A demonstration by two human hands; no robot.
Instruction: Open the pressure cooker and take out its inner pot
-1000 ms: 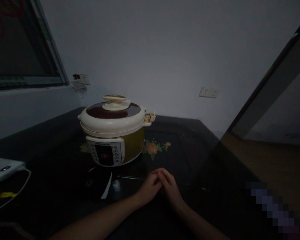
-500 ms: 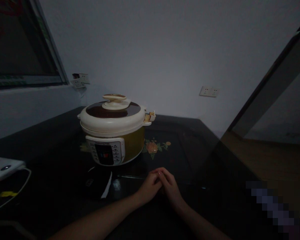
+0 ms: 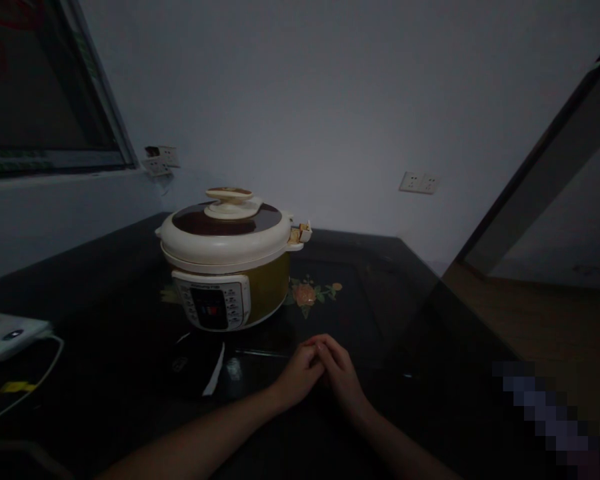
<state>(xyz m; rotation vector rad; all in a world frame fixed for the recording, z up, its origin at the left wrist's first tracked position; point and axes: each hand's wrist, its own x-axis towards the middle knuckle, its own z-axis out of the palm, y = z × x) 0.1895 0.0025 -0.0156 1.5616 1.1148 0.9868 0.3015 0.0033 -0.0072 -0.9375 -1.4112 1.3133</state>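
Black tabletop (image 3: 405, 313), lidded cooker (image 3: 225, 260).
Nearside of cooker, my left hand (image 3: 299, 376), right hand (image 3: 342, 377) touch, fingers bent, closure, contents hidden; resting, seemingly; reaching needs parting.

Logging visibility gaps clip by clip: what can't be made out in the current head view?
All in the head view:
Inside the cooker: hidden by its lid.
Print on the control panel: too small and dim.
White device: cut off by the left edge.
Between left hand and right hand: hidden by the hands.
Lower-right patch: pixelated.
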